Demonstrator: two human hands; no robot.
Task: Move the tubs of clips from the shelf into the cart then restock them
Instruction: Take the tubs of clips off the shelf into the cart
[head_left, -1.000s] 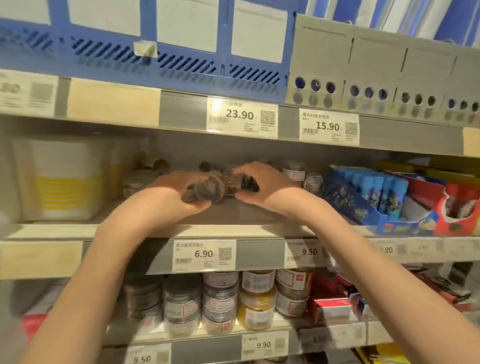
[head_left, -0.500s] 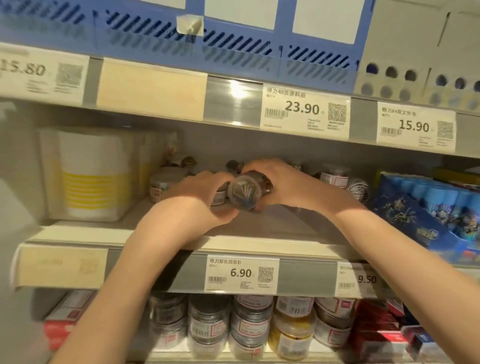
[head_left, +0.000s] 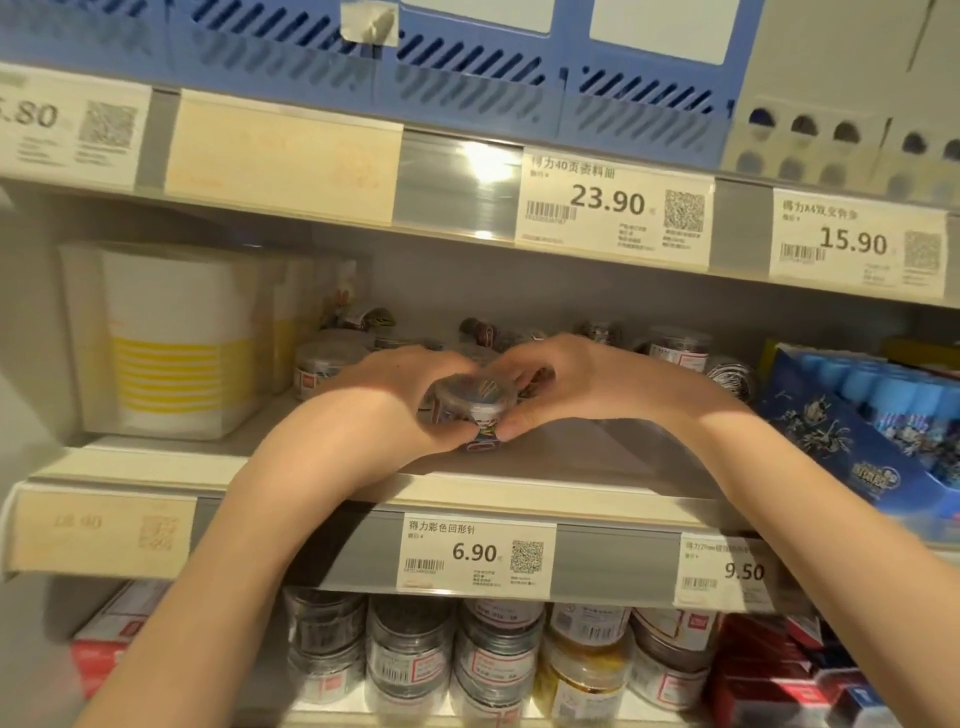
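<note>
On the middle shelf (head_left: 597, 457), above the 6.90 price tag (head_left: 475, 557), I see a clear tub of clips (head_left: 475, 400) pressed between both hands. My left hand (head_left: 395, 400) curls round its left side, my right hand (head_left: 576, 384) round its right, thumb under the rim (fingers partly hidden). More tubs (head_left: 322, 361) sit just behind, near the back

grey store shelving (head_left: 597, 558), paper price tags (head_left: 478, 553), glare on upper rail, perhaps overhead light.
</note>
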